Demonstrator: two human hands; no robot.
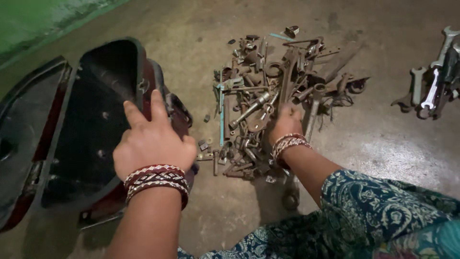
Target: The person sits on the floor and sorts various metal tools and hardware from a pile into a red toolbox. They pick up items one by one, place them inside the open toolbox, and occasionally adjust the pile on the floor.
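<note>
Head view: left hand (152, 144) gripped the rim of an open dark case (91, 129), which appeared unfilled; right hand (286, 125) curled into the heap of rusty tools (268, 100) on the floor (373, 144), grasp unclear; nearly all remained unsorted; spanners (433, 81) lay apart

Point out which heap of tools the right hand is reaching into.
The right hand is in the big rusty pile of tools in the middle of the floor, not the smaller group of spanners at the right edge, which lies untouched.
</note>
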